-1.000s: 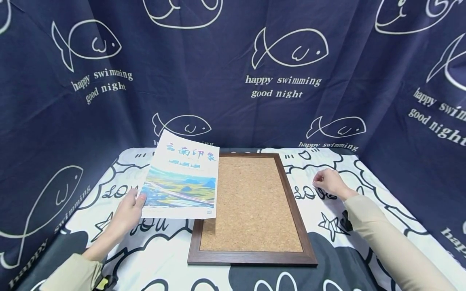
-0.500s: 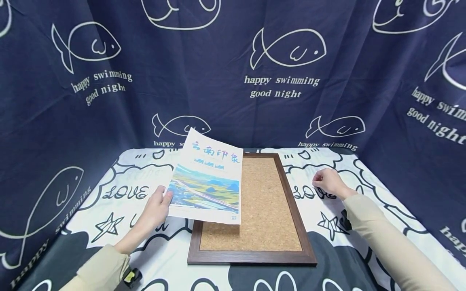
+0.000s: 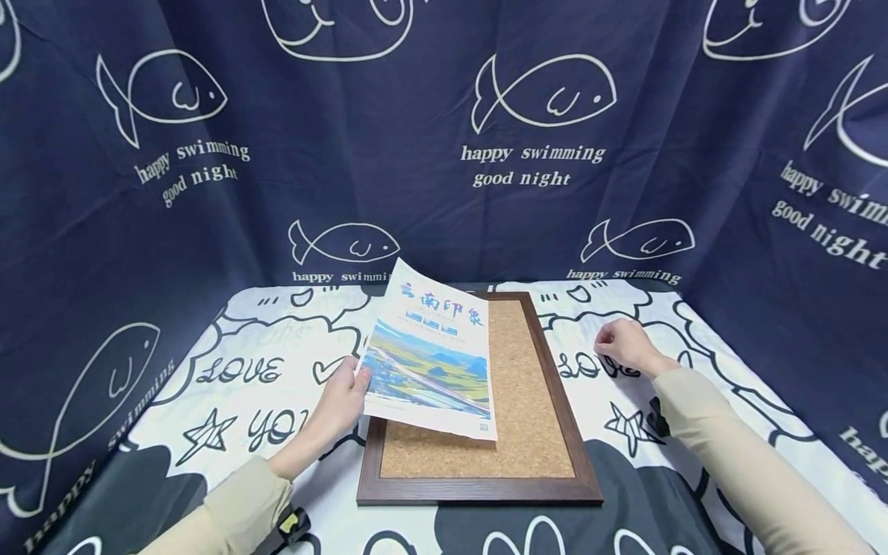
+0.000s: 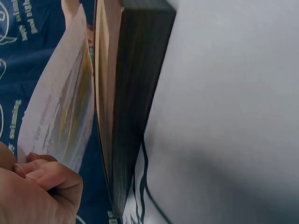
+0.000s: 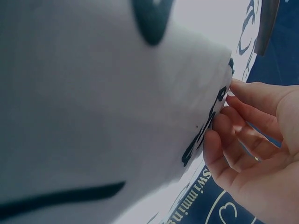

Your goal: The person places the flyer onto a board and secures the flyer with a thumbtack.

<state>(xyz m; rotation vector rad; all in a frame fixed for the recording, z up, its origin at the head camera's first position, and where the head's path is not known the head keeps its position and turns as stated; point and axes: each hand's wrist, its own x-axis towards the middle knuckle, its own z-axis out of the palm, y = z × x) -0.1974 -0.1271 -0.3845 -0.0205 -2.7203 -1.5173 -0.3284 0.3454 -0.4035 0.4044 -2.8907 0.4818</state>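
My left hand (image 3: 341, 393) pinches the left edge of a paper poster (image 3: 430, 362) between thumb and fingers. Printed on the poster are a blue and yellow landscape and coloured Chinese characters. It hangs tilted over the left part of a cork board (image 3: 527, 393) with a dark brown frame (image 3: 482, 490), hiding some of the cork. The left wrist view has the poster (image 4: 56, 107) beside the board's thick side. To the right of the board, my right hand (image 3: 627, 345) rests low by the tablecloth, thumb and index tips close together; I cannot tell whether something small is between them.
A white tablecloth (image 3: 243, 339) with black lettering and drawings covers the table. Dark blue curtains (image 3: 416, 177) with white fish prints surround its back and sides. Each forearm wears a beige sleeve (image 3: 735, 455).
My left hand has carried the poster rightward from the board's left side until it covers much of the cork's left half. The right hand has stayed in place.
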